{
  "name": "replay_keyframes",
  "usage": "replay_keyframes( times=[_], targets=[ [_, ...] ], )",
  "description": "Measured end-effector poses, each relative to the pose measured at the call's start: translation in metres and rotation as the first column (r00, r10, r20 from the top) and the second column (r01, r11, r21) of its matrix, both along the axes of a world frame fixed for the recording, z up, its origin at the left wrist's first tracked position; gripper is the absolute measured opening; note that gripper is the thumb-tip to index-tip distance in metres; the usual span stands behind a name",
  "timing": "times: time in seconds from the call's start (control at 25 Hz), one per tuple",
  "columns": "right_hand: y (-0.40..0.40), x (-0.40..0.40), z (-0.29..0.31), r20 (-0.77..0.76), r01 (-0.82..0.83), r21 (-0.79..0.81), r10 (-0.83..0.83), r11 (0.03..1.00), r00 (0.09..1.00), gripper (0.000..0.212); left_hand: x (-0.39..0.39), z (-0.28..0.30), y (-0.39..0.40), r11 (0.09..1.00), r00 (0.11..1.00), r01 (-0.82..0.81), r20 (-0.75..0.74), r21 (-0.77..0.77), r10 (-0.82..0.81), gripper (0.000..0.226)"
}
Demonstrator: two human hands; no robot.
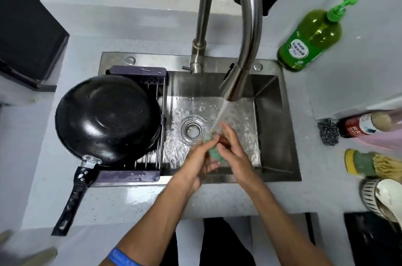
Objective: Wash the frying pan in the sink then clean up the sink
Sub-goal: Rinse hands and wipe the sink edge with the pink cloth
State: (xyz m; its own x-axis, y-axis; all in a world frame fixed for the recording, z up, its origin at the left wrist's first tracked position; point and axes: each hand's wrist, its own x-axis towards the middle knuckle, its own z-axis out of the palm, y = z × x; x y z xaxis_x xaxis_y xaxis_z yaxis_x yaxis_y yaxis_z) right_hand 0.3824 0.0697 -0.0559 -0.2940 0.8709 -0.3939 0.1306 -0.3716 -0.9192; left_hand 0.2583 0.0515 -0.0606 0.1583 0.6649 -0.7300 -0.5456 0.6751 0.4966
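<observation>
Your left hand [196, 162] and right hand [231, 152] meet over the lower middle of the sink [272, 126], just right of the drain [193, 130]. Between them you hold a green sponge [212, 150]: the left fingers curl round it from the left, and the right hand closes on it from the right, its fingers bent over the top. Water from the faucet [233, 83] runs down onto the sponge and your fingers, and the sink floor around the drain is wet.

The frying pan [106, 118] lies upside down at centre left of the frame, resting on the purple drain rack [139, 126] that spans the left part of the sink. Its black handle [74, 198] points toward the lower left, out over the counter's edge. Droplets show on the pan's underside.

At the upper right a green dish-soap bottle [311, 39] stands on the counter [139, 200]. A steel scourer [328, 132] lies at the right edge, well apart from the sink.
</observation>
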Motion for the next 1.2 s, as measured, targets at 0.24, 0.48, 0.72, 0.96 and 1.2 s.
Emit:
replay_keyframes(
  times=[0.24,0.48,0.72,0.96,1.2],
  targets=[
    [-0.012,0.026,0.02,0.028,0.362,-0.308,-0.372,0.88,0.928,0.018,0.01,0.023,0.002,0.955,0.984,-0.082,0.172,0.286,0.034,0.064],
    [-0.022,0.065,0.048,-0.217,0.501,-0.254,-0.554,0.827,0.804,0.015,0.016,0.035,0.004,0.97,0.961,-0.22,0.194,0.102,0.198,0.038],
    [-0.034,0.12,0.038,-0.153,0.522,-0.382,-0.609,0.763,0.778,0.03,0.073,0.044,-0.015,0.995,0.983,0.054,-0.181,0.084,-0.038,0.061],
    [-0.053,0.187,0.011,0.152,0.466,-0.123,-0.447,0.876,0.882,0.02,0.12,0.029,-0.033,0.939,0.86,0.284,-0.485,0.193,-0.16,0.043],
    [-0.067,0.265,0.02,0.522,0.107,0.023,-0.103,0.994,0.847,0.022,0.154,0.01,-0.066,0.873,0.708,0.482,-0.619,0.072,-0.34,0.029]
  ],
)
